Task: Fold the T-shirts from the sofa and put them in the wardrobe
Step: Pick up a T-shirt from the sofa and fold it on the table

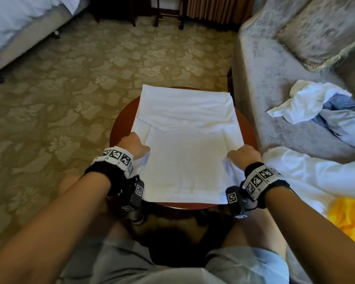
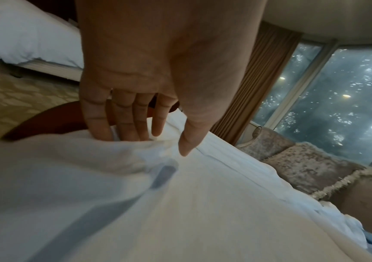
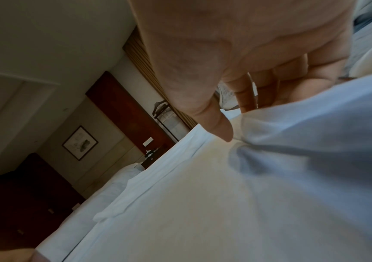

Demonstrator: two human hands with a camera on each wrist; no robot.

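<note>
**Q:** Which step is shown, and where does the garment lie?

**A:** A white T-shirt (image 1: 184, 144), its sides already folded in to a long rectangle, lies on the round wooden surface (image 1: 119, 128); its far end overhangs the far edge and its near end reaches the near edge. The left hand (image 1: 134, 145) holds the shirt's left edge and the right hand (image 1: 244, 155) its right edge, at about mid-length. By judgement, this is the crosswise fold, just being set up.

**Q:** How do the fingers stand?

**A:** In the left wrist view the fingers (image 2: 122, 120) go under the cloth edge with the thumb on top, pinching it. The right wrist view shows the same pinch on the other side.

**Q:** What does the next move call for?

**A:** Probably both hands lifting together and carrying one half over the other, edges kept level so the layers do not slip.

**Q:** What remains?

**A:** More garments (image 1: 324, 107) lie crumpled on the sofa (image 1: 275, 74) beside the surface's right edge. The wardrobe is not identifiable.
</note>
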